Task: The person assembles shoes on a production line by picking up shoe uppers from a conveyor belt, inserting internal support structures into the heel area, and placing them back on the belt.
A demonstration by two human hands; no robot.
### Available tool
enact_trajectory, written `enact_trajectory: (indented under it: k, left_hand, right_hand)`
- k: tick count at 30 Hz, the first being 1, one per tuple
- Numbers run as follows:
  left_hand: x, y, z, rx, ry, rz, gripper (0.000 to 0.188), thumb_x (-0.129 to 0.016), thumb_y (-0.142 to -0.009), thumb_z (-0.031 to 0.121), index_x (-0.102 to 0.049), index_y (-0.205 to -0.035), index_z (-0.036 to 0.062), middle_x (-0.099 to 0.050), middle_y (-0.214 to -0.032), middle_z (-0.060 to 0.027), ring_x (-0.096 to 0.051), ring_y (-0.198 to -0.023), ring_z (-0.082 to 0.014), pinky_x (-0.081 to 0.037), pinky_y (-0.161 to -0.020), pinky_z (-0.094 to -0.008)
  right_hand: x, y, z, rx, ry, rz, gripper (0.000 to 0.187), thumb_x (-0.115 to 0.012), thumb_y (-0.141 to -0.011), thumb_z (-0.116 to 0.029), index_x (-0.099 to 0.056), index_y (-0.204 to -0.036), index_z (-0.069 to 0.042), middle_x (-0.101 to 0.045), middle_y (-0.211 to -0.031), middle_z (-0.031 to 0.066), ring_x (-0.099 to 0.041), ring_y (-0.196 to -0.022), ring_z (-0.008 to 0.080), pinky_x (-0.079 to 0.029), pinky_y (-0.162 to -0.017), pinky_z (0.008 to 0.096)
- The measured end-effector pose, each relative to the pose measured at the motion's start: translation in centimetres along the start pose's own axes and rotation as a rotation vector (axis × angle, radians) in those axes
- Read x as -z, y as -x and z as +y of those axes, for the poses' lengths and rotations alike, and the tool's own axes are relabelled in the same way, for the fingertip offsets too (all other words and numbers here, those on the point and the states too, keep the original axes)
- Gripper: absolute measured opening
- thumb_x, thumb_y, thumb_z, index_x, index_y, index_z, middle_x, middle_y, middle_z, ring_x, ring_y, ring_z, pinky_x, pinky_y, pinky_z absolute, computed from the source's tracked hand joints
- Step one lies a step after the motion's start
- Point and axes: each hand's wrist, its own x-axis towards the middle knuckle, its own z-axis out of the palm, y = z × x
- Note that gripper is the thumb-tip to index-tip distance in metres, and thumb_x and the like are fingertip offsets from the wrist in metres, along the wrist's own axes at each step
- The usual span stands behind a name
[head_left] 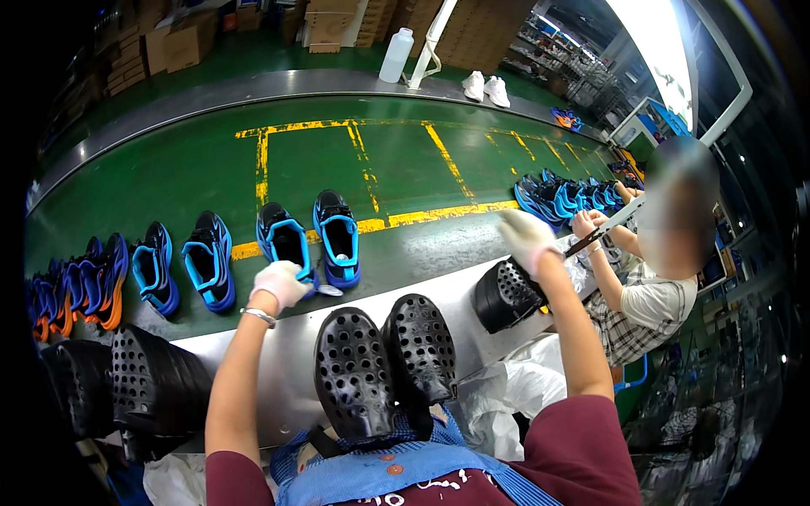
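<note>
My left hand (283,284), in a pale glove, is closed at the heel of a black and blue sneaker (285,240). Beside its fingers lies a small whitish oval piece (330,291); whether the hand touches it I cannot tell. A matching sneaker (337,240) stands just to the right. My gloved right hand (527,242) is raised over the metal ledge, fingers stretched out, with nothing visible in it. Below that hand sits a black block with round holes (504,295). Two black shoe-shaped pieces with holes (354,371) (422,346) stand directly before me.
More sneakers line the green surface (405,177) at left and right. Black perforated pieces (156,379) stand lower left. A co-worker (641,287) sits at right, hands near sneakers, by a dark bar (591,239). A plastic bottle (396,56) and white shoes (485,88) stand on the far ledge.
</note>
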Motion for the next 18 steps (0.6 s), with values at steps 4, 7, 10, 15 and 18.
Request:
enact_trajectory:
  k: [4,7,10,15,18]
  left_hand:
    - [1.3,0.0,-2.0,0.003,-0.024,0.063,0.041,-0.072,-0.079,0.038,-0.071,-0.103,0.005,-0.073,-0.089,-0.0127,-0.071,-0.077,-0.0281,-0.056,-0.076,-0.0369]
    - [1.7,0.7,-2.7,-0.015,-0.151,0.199,0.033,-0.071,-0.076,0.036,-0.072,-0.101,0.0133,-0.069,-0.112,-0.0111,-0.065,-0.103,-0.0296,-0.054,-0.087,-0.0383]
    - [2.7,2.6,0.3,-0.01,-0.301,0.233,0.03,-0.07,-0.077,0.028,-0.07,-0.103,0.0131,-0.063,-0.109,-0.0095,-0.064,-0.103,-0.0298,-0.054,-0.087,-0.0405]
    - [3.6,3.3,4.9,-0.368,-0.215,0.354,0.03,-0.072,-0.078,0.025,-0.068,-0.104,0.0102,-0.064,-0.106,-0.0104,-0.062,-0.098,-0.0303,-0.053,-0.085,-0.0427]
    - [1.5,2.4,5.6,-0.54,-0.062,0.292,0.036,-0.072,-0.079,0.025,-0.067,-0.112,0.0106,-0.063,-0.116,-0.0103,-0.062,-0.106,-0.0293,-0.052,-0.088,-0.0407]
  right_hand:
    - [1.3,5.8,9.7,-0.248,0.109,0.155,0.042,-0.061,-0.088,-0.034,-0.064,-0.117,-0.004,-0.067,-0.112,0.0218,-0.062,-0.108,0.0384,-0.048,-0.094,0.0426]
    - [0.9,9.3,12.2,-0.312,-0.002,0.081,0.046,-0.064,-0.085,-0.035,-0.064,-0.118,-0.003,-0.067,-0.113,0.021,-0.062,-0.11,0.0368,-0.047,-0.096,0.041]
    - [-0.4,11.8,14.1,-0.343,-0.031,0.116,0.047,-0.068,-0.081,-0.033,-0.065,-0.116,-0.002,-0.067,-0.114,0.0213,-0.062,-0.109,0.0354,-0.046,-0.097,0.0401]
    - [-1.1,12.4,15.1,-0.328,-0.027,0.133,0.048,-0.073,-0.076,-0.026,-0.063,-0.117,-0.003,-0.065,-0.112,0.0205,-0.06,-0.108,0.0366,-0.046,-0.097,0.0402]
    - [-0.8,12.5,14.8,-0.312,0.026,0.119,0.05,-0.076,-0.074,-0.024,-0.061,-0.117,-0.004,-0.063,-0.111,0.0194,-0.059,-0.107,0.0367,-0.046,-0.095,0.0402]
